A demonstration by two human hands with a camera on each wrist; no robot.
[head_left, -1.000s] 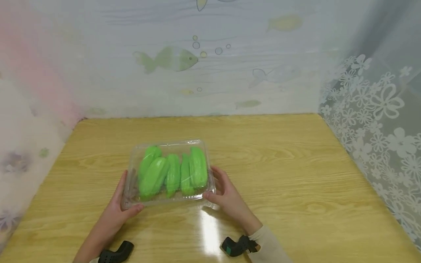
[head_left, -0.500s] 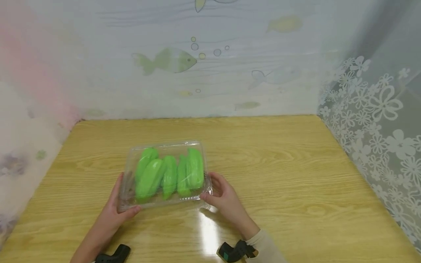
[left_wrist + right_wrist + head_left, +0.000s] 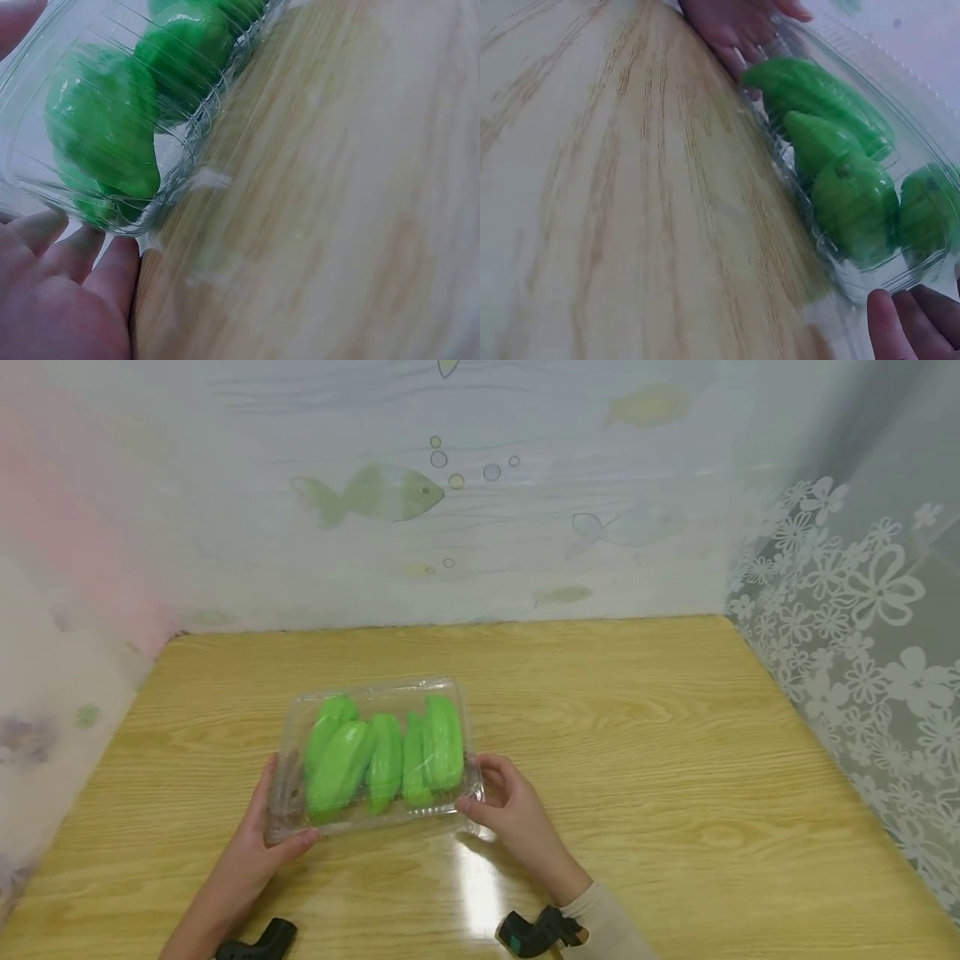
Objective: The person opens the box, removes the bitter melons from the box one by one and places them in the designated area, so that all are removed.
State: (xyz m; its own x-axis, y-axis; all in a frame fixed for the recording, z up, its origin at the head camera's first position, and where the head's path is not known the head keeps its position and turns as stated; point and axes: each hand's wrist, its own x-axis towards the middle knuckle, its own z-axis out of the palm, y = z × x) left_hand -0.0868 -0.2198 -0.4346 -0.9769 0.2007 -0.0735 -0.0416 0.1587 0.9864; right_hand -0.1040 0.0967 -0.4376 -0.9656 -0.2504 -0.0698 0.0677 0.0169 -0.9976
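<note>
A clear plastic clamshell box point(image 3: 291, 797), closed and slightly askew, lies between my hands on the left half of the table. Inside are several long, ribbed green fruits or vegetables point(image 3: 341, 768), seen through the lid. My left hand point(image 3: 255, 847) grips the near left corner, thumb along the front edge and fingers against the left side. At the near right corner my right hand point(image 3: 521, 818) holds the box, thumb on the front rim. In the left wrist view, fingertips of the left hand point(image 3: 67, 292) meet the box's end wall; the right wrist view shows right fingertips point(image 3: 889, 322) at the opposite end.
The wood-grain table point(image 3: 675, 760) stretches away to the right and behind the box. A fish-patterned curtain point(image 3: 525, 527) borders its far edge, with a flower-printed sheet point(image 3: 877, 593) on the right. Black wrist devices point(image 3: 532, 931) sit on both forearms.
Both hands and the box have shifted slightly left over the last second, mostly in its first half. Both hands keep their hold, and the green pieces stay inside.
</note>
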